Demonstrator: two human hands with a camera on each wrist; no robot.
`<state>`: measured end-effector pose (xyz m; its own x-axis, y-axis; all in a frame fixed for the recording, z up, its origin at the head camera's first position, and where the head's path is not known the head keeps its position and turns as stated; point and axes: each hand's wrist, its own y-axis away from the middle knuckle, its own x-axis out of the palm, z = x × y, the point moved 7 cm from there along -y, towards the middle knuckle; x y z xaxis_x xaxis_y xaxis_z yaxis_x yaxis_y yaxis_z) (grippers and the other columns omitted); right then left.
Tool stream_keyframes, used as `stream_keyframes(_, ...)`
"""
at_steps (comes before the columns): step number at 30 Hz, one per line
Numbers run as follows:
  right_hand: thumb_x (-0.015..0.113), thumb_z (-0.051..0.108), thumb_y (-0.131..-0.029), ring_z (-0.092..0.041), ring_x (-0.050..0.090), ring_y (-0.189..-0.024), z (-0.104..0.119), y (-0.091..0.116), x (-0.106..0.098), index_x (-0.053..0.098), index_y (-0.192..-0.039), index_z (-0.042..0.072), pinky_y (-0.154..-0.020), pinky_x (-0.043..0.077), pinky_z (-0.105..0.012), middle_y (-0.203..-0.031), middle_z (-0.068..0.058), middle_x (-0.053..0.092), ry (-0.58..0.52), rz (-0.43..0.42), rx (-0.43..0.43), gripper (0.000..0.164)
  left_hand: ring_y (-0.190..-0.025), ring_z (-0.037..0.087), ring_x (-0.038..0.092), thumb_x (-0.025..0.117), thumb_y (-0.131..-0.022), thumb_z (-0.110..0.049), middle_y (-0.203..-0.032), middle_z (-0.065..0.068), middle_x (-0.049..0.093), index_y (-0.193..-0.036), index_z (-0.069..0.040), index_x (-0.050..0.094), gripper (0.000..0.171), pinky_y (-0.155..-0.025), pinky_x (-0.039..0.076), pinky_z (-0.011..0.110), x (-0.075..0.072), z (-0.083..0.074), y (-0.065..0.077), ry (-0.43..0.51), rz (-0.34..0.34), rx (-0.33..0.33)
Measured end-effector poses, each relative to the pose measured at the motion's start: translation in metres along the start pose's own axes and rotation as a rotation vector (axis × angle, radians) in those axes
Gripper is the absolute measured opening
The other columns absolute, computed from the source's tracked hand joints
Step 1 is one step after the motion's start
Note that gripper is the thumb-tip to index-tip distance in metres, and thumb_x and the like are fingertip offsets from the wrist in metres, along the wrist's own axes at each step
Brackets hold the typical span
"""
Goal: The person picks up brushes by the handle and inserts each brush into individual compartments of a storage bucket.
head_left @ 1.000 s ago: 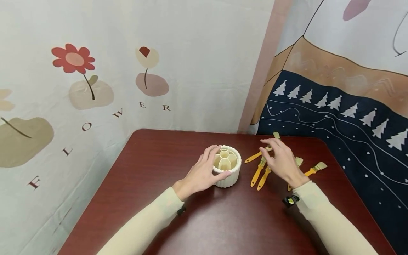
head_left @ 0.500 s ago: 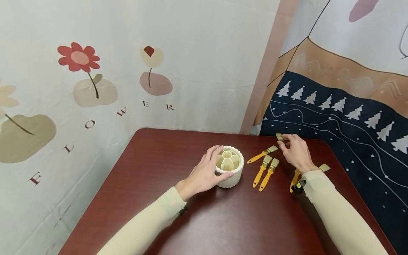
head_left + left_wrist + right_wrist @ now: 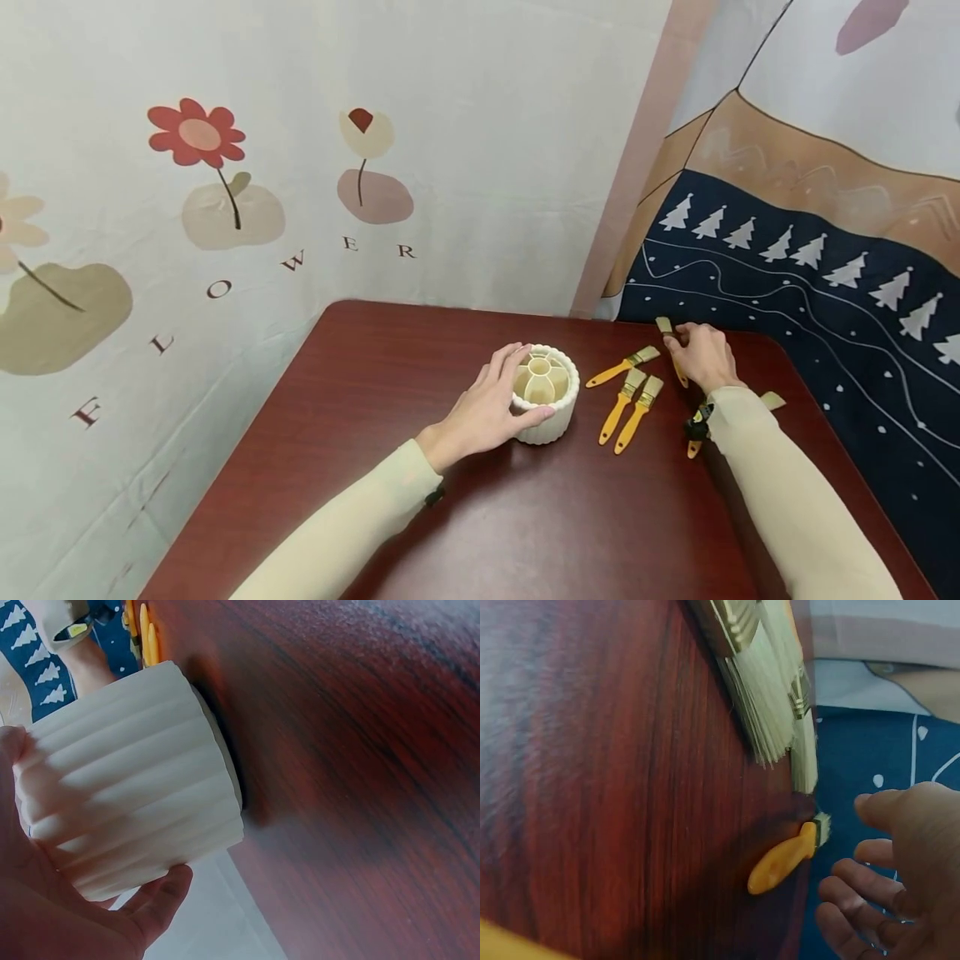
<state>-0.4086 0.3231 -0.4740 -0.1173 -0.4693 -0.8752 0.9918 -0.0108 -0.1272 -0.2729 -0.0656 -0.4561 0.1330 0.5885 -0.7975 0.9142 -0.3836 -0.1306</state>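
Observation:
A cream, round, ribbed organizer cup [image 3: 558, 417] with several compartments stands upright on the table. My left hand [image 3: 487, 412] grips its left side, thumb at the front rim and fingers round the back. The left wrist view shows that thumb and the fingertips against the cup's ribbed wall [image 3: 142, 780]. At the back right, my right hand [image 3: 705, 358] is over a paintbrush [image 3: 682, 375] with a yellow handle and pale bristles. In the right wrist view the same paintbrush [image 3: 780, 866] lies on the table, with a gap between it and the loosely bent fingers [image 3: 855, 881].
Between the cup and my right hand lie more yellow-handled paintbrushes, one slanted [image 3: 622, 367] and two side by side [image 3: 618, 412]. More brushes, one showing its bristles [image 3: 771, 401], are partly hidden under the right forearm. Printed cloths hang behind the dark red table [image 3: 390, 367].
My right hand has moved right and back from above the middle brushes to the rear brush. The left hand stays on the cup. The view has shifted slightly.

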Motion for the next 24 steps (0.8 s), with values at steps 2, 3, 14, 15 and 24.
stream_keyframes(2, 0.066, 0.031, -0.120, -0.060, 0.071, -0.123, -0.003, -0.004, 0.003, 0.065, -0.154, -0.012, -0.097, 0.063, -0.070, -0.145, -0.040, 0.068, 0.008, 0.021, 0.025, 0.054, -0.172, 0.038, 0.043, 0.071, -0.107, -0.074, -0.193, 0.001, 0.022, -0.187, -0.027, 0.020, 0.106, -0.120, 0.059, 0.065, 0.000, 0.000, 0.000, 0.001, 0.002, -0.002)
stream_keyframes(3, 0.066, 0.031, -0.119, -0.060, 0.072, -0.121, -0.005, -0.005, 0.004, 0.065, -0.153, -0.012, -0.094, 0.063, -0.069, -0.144, -0.041, 0.068, 0.012, 0.027, 0.036, 0.055, -0.172, 0.038, 0.043, 0.071, -0.107, -0.074, -0.193, 0.001, 0.022, -0.187, -0.027, 0.020, 0.106, -0.119, 0.059, 0.066, 0.000, 0.000, 0.000, 0.002, 0.002, -0.001)
stream_keyframes(14, 0.067, 0.031, -0.117, -0.065, 0.072, -0.119, -0.011, -0.019, 0.015, 0.070, -0.149, -0.010, -0.092, 0.064, -0.071, -0.151, -0.044, 0.064, 0.026, 0.032, 0.099, 0.052, -0.172, 0.037, 0.043, 0.071, -0.106, -0.075, -0.193, -0.001, 0.021, -0.187, -0.028, 0.020, 0.106, -0.119, 0.060, 0.064, -0.001, -0.002, 0.001, -0.008, 0.004, -0.020)
stream_keyframes(15, 0.068, 0.031, -0.116, -0.064, 0.073, -0.117, -0.011, -0.020, 0.016, 0.071, -0.147, -0.010, -0.091, 0.064, -0.070, -0.149, -0.044, 0.065, 0.027, 0.029, 0.105, 0.051, -0.171, 0.037, 0.043, 0.071, -0.106, -0.075, -0.193, -0.001, 0.021, -0.187, -0.028, 0.021, 0.106, -0.118, 0.061, 0.064, -0.001, -0.002, 0.001, -0.007, 0.003, -0.018)
stream_keyframes(24, 0.073, 0.022, -0.113, -0.034, 0.062, -0.073, -0.013, -0.026, 0.017, 0.060, -0.071, 0.011, -0.063, 0.048, -0.042, -0.080, -0.013, 0.056, 0.006, 0.033, 0.118, 0.045, -0.171, 0.037, 0.044, 0.071, -0.106, -0.075, -0.193, 0.001, 0.022, -0.187, -0.028, 0.021, 0.106, -0.118, 0.060, 0.066, -0.001, -0.002, 0.000, -0.005, -0.001, -0.015)
